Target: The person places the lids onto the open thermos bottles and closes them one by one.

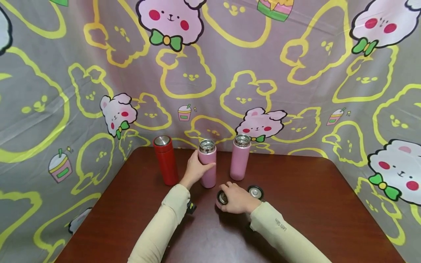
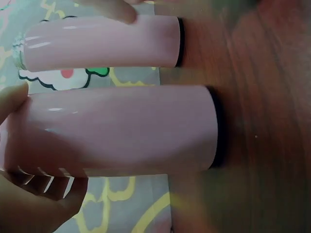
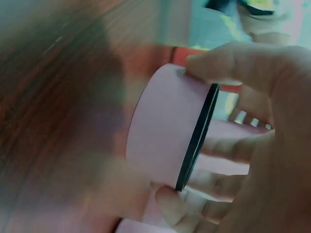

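Note:
My left hand grips an upright, uncapped pink thermos bottle, with fingers and thumb around its upper part. In the left wrist view the hand curls about the same bottle, which has a black base. My right hand holds a pink bottle lid by its edges, hollow side up, in front of that bottle. The right wrist view shows fingers and thumb around the lid and its black rim. Whether the lid touches the table cannot be told.
Another uncapped pink bottle stands to the right, and a red bottle with a silver top stands to the left. A second lid lies hollow side up beyond my right hand. Behind the brown table hangs a patterned cloth.

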{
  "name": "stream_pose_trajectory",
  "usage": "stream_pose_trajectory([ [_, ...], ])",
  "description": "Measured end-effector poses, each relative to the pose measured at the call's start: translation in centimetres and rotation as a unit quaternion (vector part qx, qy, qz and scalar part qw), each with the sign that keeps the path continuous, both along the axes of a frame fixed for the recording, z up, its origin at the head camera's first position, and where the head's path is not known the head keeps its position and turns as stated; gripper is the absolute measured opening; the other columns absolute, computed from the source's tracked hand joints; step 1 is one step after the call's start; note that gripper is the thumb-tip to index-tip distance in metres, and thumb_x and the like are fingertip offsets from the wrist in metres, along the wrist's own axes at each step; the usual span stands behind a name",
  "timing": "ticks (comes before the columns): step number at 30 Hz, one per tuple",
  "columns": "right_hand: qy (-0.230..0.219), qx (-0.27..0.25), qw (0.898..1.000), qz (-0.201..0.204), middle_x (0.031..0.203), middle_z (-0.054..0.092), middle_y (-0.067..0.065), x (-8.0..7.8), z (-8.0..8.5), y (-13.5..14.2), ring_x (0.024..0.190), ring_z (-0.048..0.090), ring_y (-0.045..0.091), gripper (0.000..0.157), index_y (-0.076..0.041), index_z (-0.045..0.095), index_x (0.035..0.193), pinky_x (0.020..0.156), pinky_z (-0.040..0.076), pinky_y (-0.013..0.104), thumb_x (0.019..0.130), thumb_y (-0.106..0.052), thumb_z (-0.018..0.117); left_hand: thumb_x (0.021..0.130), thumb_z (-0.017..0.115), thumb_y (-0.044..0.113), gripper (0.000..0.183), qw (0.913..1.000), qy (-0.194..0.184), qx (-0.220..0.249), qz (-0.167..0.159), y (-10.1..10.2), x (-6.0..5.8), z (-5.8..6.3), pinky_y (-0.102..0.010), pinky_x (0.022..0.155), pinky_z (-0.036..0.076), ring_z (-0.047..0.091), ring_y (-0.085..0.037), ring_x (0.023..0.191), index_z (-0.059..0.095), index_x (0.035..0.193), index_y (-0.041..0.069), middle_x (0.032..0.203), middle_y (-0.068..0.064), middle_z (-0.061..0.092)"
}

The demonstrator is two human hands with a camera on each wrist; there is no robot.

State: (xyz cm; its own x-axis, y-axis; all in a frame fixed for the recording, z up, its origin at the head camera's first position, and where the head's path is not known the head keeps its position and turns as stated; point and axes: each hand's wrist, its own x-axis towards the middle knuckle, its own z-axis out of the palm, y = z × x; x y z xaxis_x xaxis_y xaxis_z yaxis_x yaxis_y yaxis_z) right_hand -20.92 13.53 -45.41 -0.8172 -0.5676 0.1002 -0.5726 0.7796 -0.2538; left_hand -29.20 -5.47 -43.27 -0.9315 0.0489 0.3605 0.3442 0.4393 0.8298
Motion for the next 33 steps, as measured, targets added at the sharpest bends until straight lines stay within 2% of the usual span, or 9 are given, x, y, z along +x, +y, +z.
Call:
stream_pose_trajectory([
  [3,0.004,-0.034,0.999,0.031,0.100,0.051,0.001,1.0,1.1,1.1,0.092,0.052,0.019,0.057,-0.012,0.057,0.122,0.076,0.048,0.035,0.071,-0.033,0.073,0.068,0.085,0.027,0.070,0.9999,0.004,-0.011,-0.009,-0.3,1.0,0.0,-0.042,0.089,0.046,0.056,-0.024,0.104,0.050,0.125,0.005,0.114,-0.009,0.059],
  [8,0.017,-0.097,0.993,0.069,0.106,0.049,-0.006,2.2,2.5,3.1,0.094,0.051,0.009,0.055,-0.018,0.057,0.120,0.077,0.047,0.028,0.069,-0.028,0.074,0.068,0.085,0.028,0.070,0.9988,0.002,-0.021,-0.045,-0.6,3.1,0.4,-0.042,0.089,0.047,0.057,-0.021,0.103,0.050,0.126,0.007,0.113,-0.006,0.059],
  [15,0.005,-0.169,0.981,0.096,0.110,0.048,-0.015,3.7,4.2,6.1,0.095,0.051,0.005,0.050,-0.024,0.053,0.118,0.080,0.046,0.026,0.074,-0.028,0.077,0.068,0.085,0.028,0.068,0.9967,-0.010,-0.026,-0.076,-0.6,6.0,0.3,-0.039,0.086,0.048,0.058,-0.016,0.099,0.051,0.124,0.011,0.111,0.000,0.060],
  [21,0.006,-0.191,0.978,0.084,0.108,0.050,-0.015,4.1,5.5,7.9,0.094,0.051,0.006,0.048,-0.027,0.050,0.120,0.078,0.048,0.029,0.079,-0.034,0.075,0.068,0.086,0.027,0.068,0.9946,-0.013,-0.007,-0.102,-0.1,7.8,0.0,-0.039,0.085,0.048,0.058,-0.016,0.100,0.051,0.124,0.011,0.112,0.000,0.060],
  [27,-0.053,-0.241,0.967,0.061,0.100,0.053,-0.008,4.3,6.4,9.1,0.086,0.055,0.013,0.051,-0.026,0.048,0.117,0.067,0.053,0.032,0.077,-0.034,0.079,0.069,0.085,0.025,0.065,0.9912,-0.018,0.001,-0.131,0.9,8.8,-0.2,-0.036,0.083,0.049,0.058,-0.015,0.099,0.051,0.122,0.012,0.111,0.002,0.060],
  [33,-0.045,-0.268,0.961,0.042,0.104,0.055,-0.010,4.2,7.3,10.1,0.090,0.056,0.013,0.056,-0.027,0.048,0.116,0.078,0.048,0.029,0.073,-0.030,0.083,0.067,0.086,0.025,0.066,0.9889,-0.007,0.000,-0.148,1.8,9.5,-0.4,-0.034,0.083,0.050,0.058,-0.015,0.099,0.052,0.121,0.011,0.110,0.002,0.059],
])
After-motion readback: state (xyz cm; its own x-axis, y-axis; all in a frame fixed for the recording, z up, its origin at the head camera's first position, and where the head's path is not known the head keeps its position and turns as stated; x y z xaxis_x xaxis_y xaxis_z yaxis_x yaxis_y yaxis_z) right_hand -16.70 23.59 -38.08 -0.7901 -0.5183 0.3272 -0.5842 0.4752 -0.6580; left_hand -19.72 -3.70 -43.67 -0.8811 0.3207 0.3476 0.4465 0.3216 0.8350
